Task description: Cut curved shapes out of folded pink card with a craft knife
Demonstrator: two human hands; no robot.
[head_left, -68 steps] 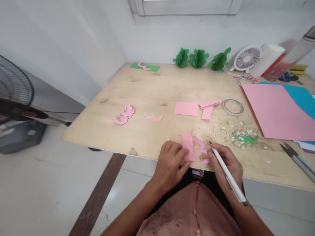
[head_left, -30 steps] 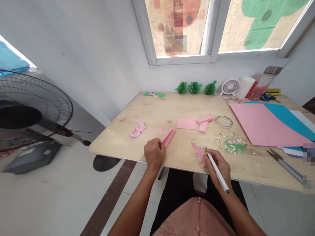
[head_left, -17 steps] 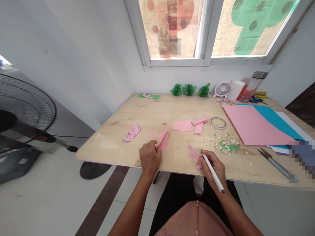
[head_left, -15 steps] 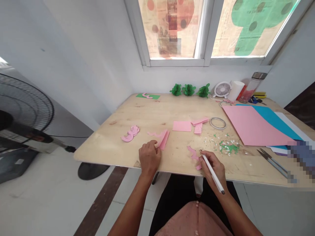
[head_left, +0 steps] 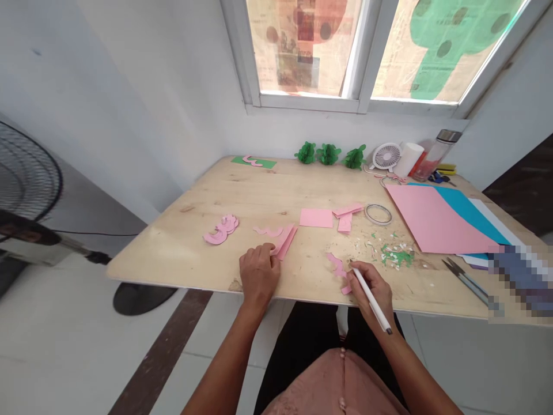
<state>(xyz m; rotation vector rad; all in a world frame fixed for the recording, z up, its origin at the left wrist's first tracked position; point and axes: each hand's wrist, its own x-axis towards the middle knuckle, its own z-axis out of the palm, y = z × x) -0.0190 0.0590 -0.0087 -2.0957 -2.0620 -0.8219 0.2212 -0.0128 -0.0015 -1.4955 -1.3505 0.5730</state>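
My left hand (head_left: 260, 275) is closed on the near end of a folded pink paper (head_left: 286, 241), which stands partly open on the table. Beyond it lies a wavy pink paper strip (head_left: 268, 231). In my right hand (head_left: 372, 291) is a white pen (head_left: 372, 301), its tip pointing at the table and its dark end toward me. Just left of the pen tip lies a wavy pink paper cutout (head_left: 337, 265). Further left rests a small pile of scalloped pink cutouts (head_left: 221, 229).
A pink rectangle (head_left: 316, 218), folded pink pieces (head_left: 345, 219), a tape roll (head_left: 378, 214) and green and white scraps (head_left: 397, 256) lie mid-table. Scissors (head_left: 469, 282) and coloured sheets (head_left: 438, 222) are at right. Green paper shapes (head_left: 328, 154) and a small fan (head_left: 386, 157) stand behind.
The view has shifted slightly, so the table sits a little differently in frame. Both hands keep nearly the same places, left at the folded paper, right with the pen.
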